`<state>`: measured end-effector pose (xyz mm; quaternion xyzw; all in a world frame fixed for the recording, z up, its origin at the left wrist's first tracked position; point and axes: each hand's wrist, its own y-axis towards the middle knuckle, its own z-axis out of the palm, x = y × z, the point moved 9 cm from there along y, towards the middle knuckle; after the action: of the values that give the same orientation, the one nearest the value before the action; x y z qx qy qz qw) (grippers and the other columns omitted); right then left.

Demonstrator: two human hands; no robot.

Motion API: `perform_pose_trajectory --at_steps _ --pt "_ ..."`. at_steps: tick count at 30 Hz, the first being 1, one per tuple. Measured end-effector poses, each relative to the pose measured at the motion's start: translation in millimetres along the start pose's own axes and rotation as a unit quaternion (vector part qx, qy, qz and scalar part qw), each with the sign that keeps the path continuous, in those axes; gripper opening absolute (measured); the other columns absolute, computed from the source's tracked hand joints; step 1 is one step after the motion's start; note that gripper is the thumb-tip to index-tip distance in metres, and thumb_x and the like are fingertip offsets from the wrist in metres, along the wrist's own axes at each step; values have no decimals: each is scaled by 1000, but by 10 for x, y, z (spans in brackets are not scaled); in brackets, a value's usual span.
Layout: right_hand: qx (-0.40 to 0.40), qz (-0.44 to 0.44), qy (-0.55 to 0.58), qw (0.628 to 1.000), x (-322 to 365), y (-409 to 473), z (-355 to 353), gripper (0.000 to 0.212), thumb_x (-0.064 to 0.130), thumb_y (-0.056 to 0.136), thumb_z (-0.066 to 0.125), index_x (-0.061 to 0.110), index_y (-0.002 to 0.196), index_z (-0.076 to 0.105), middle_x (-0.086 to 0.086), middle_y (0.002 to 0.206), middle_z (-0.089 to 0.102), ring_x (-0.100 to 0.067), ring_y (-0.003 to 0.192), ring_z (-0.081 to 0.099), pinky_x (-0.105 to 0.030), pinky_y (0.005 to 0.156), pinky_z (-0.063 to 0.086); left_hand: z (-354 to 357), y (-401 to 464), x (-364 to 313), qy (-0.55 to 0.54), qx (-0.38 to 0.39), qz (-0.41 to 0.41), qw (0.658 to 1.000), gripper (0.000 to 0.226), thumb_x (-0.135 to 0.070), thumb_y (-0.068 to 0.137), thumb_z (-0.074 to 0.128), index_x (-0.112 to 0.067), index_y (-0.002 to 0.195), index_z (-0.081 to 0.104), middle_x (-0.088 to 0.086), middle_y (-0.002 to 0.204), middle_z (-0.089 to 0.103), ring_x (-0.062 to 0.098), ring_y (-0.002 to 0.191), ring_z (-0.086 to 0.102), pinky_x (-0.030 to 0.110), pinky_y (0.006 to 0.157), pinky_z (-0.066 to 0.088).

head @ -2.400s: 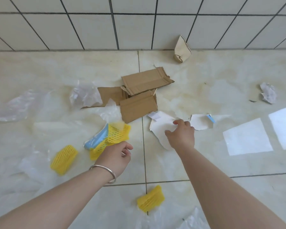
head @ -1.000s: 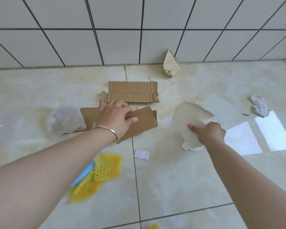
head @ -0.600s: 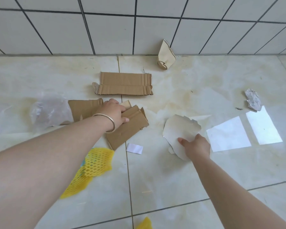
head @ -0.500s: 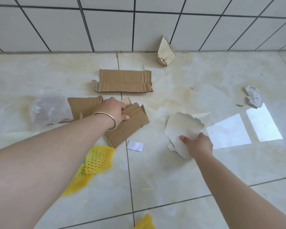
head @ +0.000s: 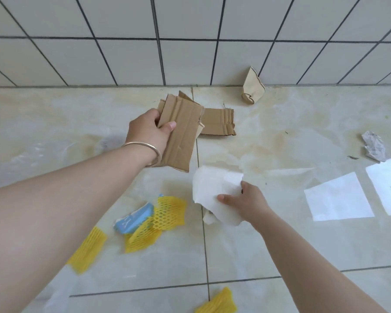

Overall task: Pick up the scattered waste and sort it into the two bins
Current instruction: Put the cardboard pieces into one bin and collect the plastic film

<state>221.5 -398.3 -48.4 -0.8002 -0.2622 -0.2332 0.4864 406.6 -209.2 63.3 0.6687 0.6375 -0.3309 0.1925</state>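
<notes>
Head view, step: gathering paper waste; no bins were in sight.
Left hand (head: 148,132): its thumb and curled fingers gripped a stack of brown corrugated cardboard pieces (head: 178,134), raised off the floor.
Right hand (head: 246,203): it pinched a torn white paper sheet (head: 215,190), just right of the stack's lower end.
Next move: probably collecting the flat brown cardboard strip (head: 217,122) behind the stack; that would call for a spare finger.
Surface: a pale glossy tiled floor (head: 280,245), with yellow foam netting (head: 158,222) below the stack.
Room: a white tiled wall (head: 190,41) stood beyond it.

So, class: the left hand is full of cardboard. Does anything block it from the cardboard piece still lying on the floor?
Nothing visible. The left hand grips a cardboard stack that overlaps the flat cardboard piece from this view, and no other litter covers that piece.
</notes>
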Motion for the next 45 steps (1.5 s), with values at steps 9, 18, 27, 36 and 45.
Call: perform_pose_trajectory --at_steps 9,18,27,36,45 --pt "-16 -2 -254 967 103 88 501 46 31 81 67 9 119 53 -9 115 62 -26 109 57 -26 72 37 -893 -268 663 -12 -54 -50 997 16 -28 88 57 -15 83 51 -5 71 51 24 80 49 26 70 33" --pt "-37 104 -207 972 -120 -107 347 49 35 82 67 4 118 57 -14 118 63 -30 111 58 -32 84 46 -1595 -687 1169 -38 -99 -88 990 28 -28 87 59 -23 63 44 -9 66 49 12 62 47 19 53 32" --pt "-90 -9 11 996 1327 -1062 491 34 18 77 75 6 101 54 -18 110 60 -38 100 57 -52 95 47 -3067 -1538 1388 -81 -223 -118 964 35 -30 85 61 -20 59 41 -6 59 46 7 55 42 11 46 31" --pt "70 -229 93 967 3141 -2870 2732 43 16 78 72 11 118 57 -9 108 62 -30 97 59 -43 84 52 -4610 -2742 2281 -95 -341 -163 921 21 -30 84 63 -19 71 50 -9 61 52 18 65 49 28 57 28" --pt "121 -344 17 931 3883 -3751 4591 15 15 88 55 22 99 50 5 81 57 -23 83 57 -30 72 45 -5959 -3166 3550 -104 -517 -210 823 21 -23 86 60 -8 101 55 0 89 57 21 82 52 26 73 38"
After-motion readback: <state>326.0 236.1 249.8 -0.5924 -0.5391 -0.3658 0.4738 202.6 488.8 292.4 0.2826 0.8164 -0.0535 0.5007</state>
